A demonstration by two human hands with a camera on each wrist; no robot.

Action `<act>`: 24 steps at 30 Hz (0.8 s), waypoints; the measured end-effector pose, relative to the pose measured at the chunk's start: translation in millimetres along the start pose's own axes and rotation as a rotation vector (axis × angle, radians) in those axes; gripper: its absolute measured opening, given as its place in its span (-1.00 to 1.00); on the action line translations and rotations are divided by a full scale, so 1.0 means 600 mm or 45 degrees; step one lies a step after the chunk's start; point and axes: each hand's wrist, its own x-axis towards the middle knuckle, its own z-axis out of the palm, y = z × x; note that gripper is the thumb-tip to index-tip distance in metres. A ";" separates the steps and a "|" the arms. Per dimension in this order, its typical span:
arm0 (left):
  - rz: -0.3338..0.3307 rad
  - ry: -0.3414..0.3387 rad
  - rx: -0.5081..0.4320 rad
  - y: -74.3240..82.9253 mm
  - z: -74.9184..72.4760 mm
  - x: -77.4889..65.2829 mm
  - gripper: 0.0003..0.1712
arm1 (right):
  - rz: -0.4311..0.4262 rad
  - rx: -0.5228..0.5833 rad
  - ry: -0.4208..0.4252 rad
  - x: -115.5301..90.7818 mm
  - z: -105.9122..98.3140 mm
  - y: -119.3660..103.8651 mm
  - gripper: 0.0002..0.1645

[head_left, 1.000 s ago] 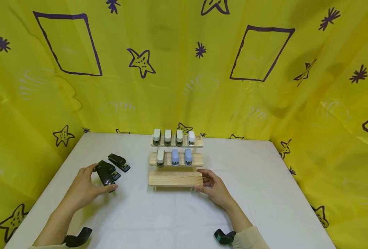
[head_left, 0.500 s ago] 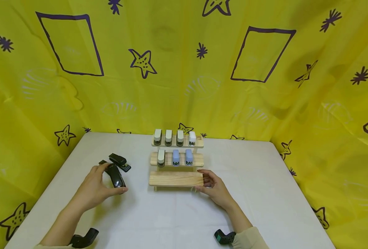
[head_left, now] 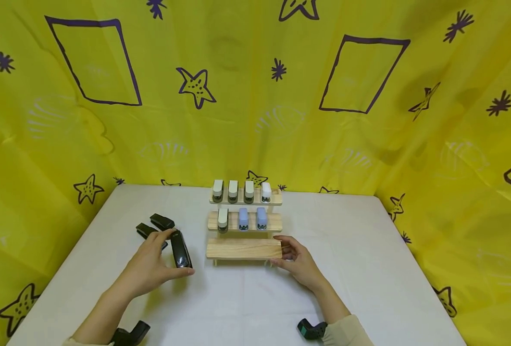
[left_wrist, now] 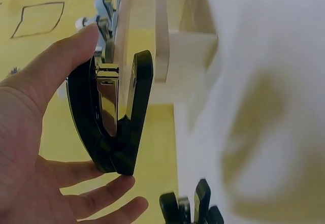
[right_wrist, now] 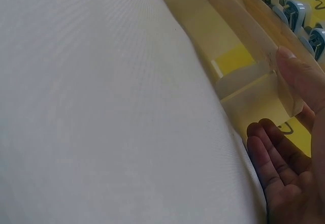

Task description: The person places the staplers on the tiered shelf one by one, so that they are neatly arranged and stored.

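Observation:
A black stapler (head_left: pixel 180 250) is pinched lengthwise by my left hand (head_left: pixel 147 269), thumb at one end and fingertips at the other, held above the table. In the left wrist view the stapler (left_wrist: pixel 141 94) shows its gaping side and shiny metal inside. My right hand (head_left: pixel 299 264) grips the right end of the bottom board of a three-tier wooden rack (head_left: pixel 243 249). In the right wrist view the thumb (right_wrist: pixel 294 69) lies on the board's edge; other fingers extend beneath. Pale staplers (head_left: pixel 232 191) stand on the top tier; a pale one and two blue staplers (head_left: pixel 243 218) on the middle tier.
Two more black staplers lie at the left, one farther back (head_left: pixel 162 221) and one partly behind my left hand (head_left: pixel 144 230). The table wears a white cloth (head_left: pixel 367 269). A yellow patterned curtain (head_left: pixel 246 129) encloses its back and sides.
My left hand has lifted the black stapler from beside the other two and carried it right, toward the rack. My right hand has stayed at the bottom board.

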 end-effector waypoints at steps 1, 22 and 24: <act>0.012 0.002 -0.002 0.003 0.002 0.000 0.43 | 0.004 0.000 0.002 0.000 0.000 -0.001 -0.22; 0.134 -0.060 -0.010 0.058 0.054 0.015 0.38 | 0.022 -0.001 -0.001 0.000 0.001 -0.005 -0.23; 0.144 -0.064 -0.011 0.061 0.059 0.016 0.37 | 0.020 0.004 -0.002 0.000 0.001 -0.004 -0.22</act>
